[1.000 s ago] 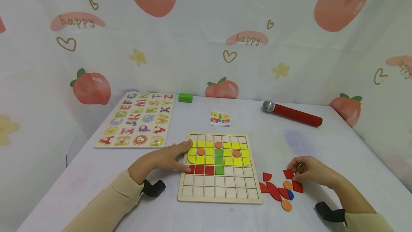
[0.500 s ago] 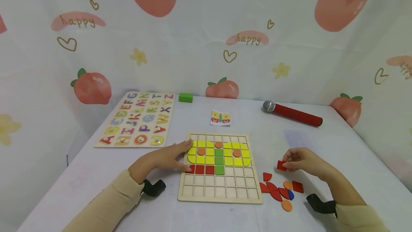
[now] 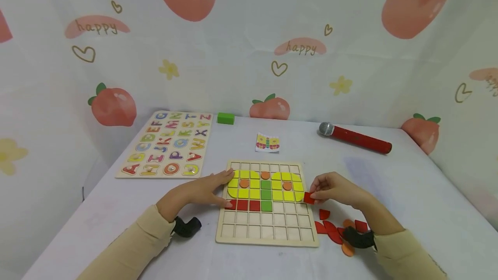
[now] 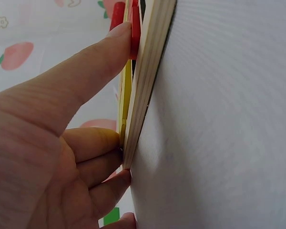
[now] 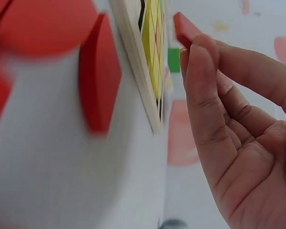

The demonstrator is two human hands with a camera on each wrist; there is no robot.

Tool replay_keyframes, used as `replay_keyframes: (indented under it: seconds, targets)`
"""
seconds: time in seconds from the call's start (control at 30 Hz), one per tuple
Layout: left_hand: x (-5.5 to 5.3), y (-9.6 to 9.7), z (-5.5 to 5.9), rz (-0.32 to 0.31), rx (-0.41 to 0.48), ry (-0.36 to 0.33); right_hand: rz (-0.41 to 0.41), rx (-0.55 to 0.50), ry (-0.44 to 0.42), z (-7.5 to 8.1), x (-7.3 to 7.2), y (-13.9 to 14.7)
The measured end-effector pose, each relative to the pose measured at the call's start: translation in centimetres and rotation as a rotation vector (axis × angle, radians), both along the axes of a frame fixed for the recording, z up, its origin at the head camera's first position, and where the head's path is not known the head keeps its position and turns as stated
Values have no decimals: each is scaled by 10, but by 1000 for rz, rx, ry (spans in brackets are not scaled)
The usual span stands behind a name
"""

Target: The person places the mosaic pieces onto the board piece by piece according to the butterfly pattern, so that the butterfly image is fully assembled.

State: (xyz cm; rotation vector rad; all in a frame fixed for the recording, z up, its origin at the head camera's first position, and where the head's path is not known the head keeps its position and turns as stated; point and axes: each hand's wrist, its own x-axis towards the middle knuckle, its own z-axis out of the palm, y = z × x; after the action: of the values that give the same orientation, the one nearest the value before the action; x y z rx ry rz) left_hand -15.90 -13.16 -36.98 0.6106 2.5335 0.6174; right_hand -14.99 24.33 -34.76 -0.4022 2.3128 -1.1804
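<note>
A wooden grid board [image 3: 267, 232] lies mid-table, with yellow tiles [image 3: 277, 195] in wing shapes, a column of green tiles [image 3: 266, 195], orange discs [image 3: 265, 175] and a row of red tiles [image 3: 242, 205] at left. My left hand [image 3: 202, 190] rests on its left edge, fingers extended, the thumb on the leftmost red tile; the left wrist view shows that thumb [image 4: 93, 67] against the tile's edge. Between thumb and fingertips my right hand [image 3: 340, 189] pinches a red square tile [image 3: 308, 198], overlapping the board's right edge in the head view. Seen from the right wrist, the tile [image 5: 186, 29] is tilted.
Loose red pieces [image 3: 330, 230] and orange discs [image 3: 348, 249] lie right of the board, partly hidden under the right wrist. Farther back are a small pattern card [image 3: 267, 142], a red microphone [image 3: 355, 138], a green block [image 3: 225, 118] and an alphabet board [image 3: 165, 144].
My right hand has lifted a red square tile from the loose pieces and carried it leftward to the board's right edge. The left hand has stayed in place.
</note>
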Motion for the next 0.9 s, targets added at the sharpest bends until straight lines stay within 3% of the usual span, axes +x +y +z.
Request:
replay_keyframes:
  seconds: [0.33,0.5,0.73,0.9]
  targets:
    - [1,0,0,6,8,3,94,-1,12,0,-5,-43]
    - [1,0,0,-10,12,9,103,10,3,-3,-6,-59]
    - [1,1,1,-11,26,5,114,4,-8,-9,-6,-67]
    - [0,1,1,-13,26,9,129,30,44,-9,-5,-67]
